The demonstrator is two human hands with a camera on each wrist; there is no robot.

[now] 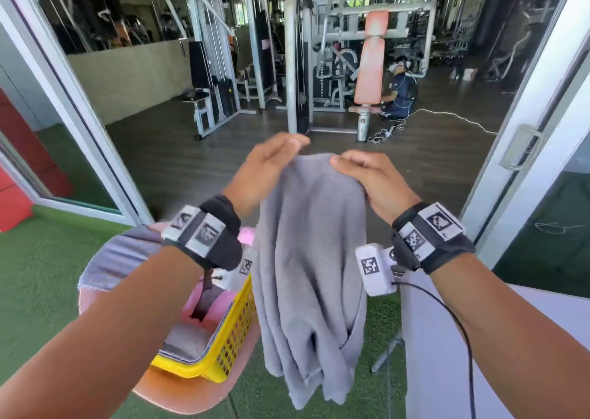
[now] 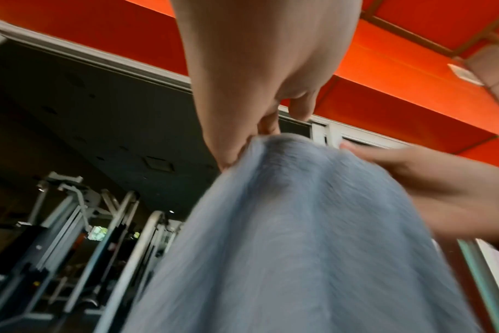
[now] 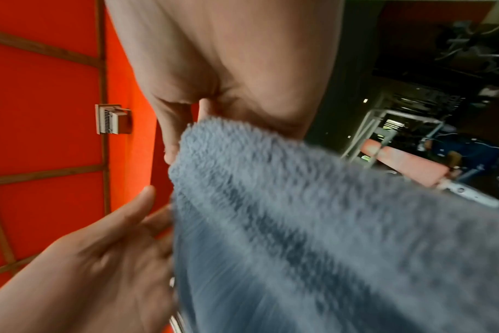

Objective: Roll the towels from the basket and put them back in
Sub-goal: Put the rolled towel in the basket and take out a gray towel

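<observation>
A grey towel (image 1: 313, 259) hangs in the air in front of me, bunched at its top and trailing down past the basket. My right hand (image 1: 364, 172) grips its top edge with curled fingers; the right wrist view shows those fingers (image 3: 174, 139) pinching the pile of the towel (image 3: 299, 225). My left hand (image 1: 271, 163) lies against the towel's top left with its fingers mostly straight, and the right wrist view shows that hand's palm (image 3: 100, 259) open beside the cloth. The yellow basket (image 1: 236, 332) sits low left on a pink stool (image 1: 191, 399).
Inside the basket lie a pink towel (image 1: 223, 307) and a pale folded one (image 1: 188, 338); a lavender towel (image 1: 121, 259) drapes over its left side. A white table (image 1: 479, 338) stands at right. Green turf covers the floor; gym machines and a crouching person (image 1: 399, 92) are beyond the sliding doors.
</observation>
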